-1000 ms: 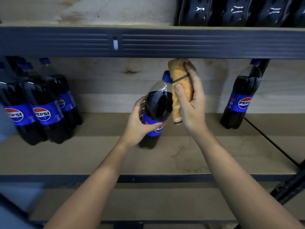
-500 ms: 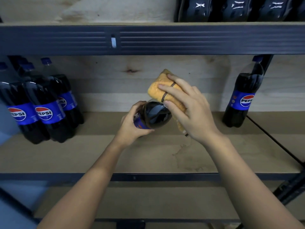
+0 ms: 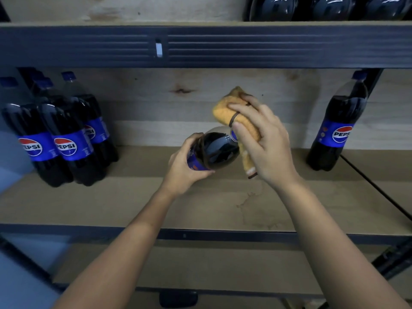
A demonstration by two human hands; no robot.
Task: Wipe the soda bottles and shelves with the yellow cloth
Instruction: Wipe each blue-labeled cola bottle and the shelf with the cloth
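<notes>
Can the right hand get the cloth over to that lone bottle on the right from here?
Probably yes. The right hand holds the yellow cloth, and only bare shelf lies between it and the lone bottle. The left hand grips the tilted bottle.

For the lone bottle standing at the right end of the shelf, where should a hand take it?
Grip the lone bottle around its labelled body, coming from its open left side. It stands upright, and a dark upright post sits close behind its neck, so the top looks less accessible.
</notes>
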